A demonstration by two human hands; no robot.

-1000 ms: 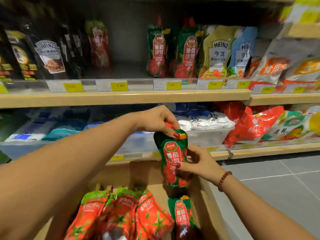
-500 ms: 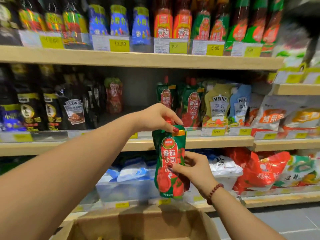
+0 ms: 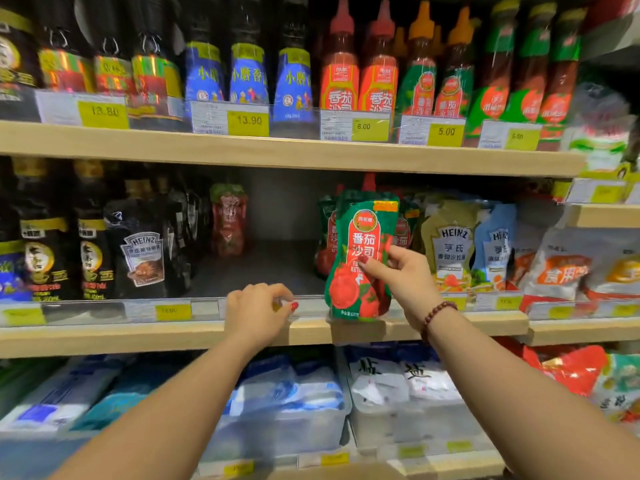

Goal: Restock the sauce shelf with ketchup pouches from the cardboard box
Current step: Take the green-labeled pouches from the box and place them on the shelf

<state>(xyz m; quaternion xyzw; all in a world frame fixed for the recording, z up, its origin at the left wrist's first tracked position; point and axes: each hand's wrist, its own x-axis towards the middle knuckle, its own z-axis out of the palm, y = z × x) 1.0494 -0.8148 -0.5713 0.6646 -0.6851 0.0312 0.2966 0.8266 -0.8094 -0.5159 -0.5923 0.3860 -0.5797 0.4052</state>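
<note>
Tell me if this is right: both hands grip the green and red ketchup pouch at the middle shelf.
No: only the right hand grips the green and red ketchup pouch at the middle shelf. The left hand is by the shelf's front rail, off the pouch; the head view shows it.

Shelved ketchup pouches (image 3: 325, 237) mostly hidden behind the held pouch (image 3: 363, 230); middle-shelf price tags (image 3: 173, 311) blurred beyond reading

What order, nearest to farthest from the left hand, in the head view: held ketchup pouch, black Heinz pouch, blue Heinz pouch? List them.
1. The held ketchup pouch, just right of the left hand.
2. The black Heinz pouch, to its left.
3. The blue Heinz pouch, far right.
</note>
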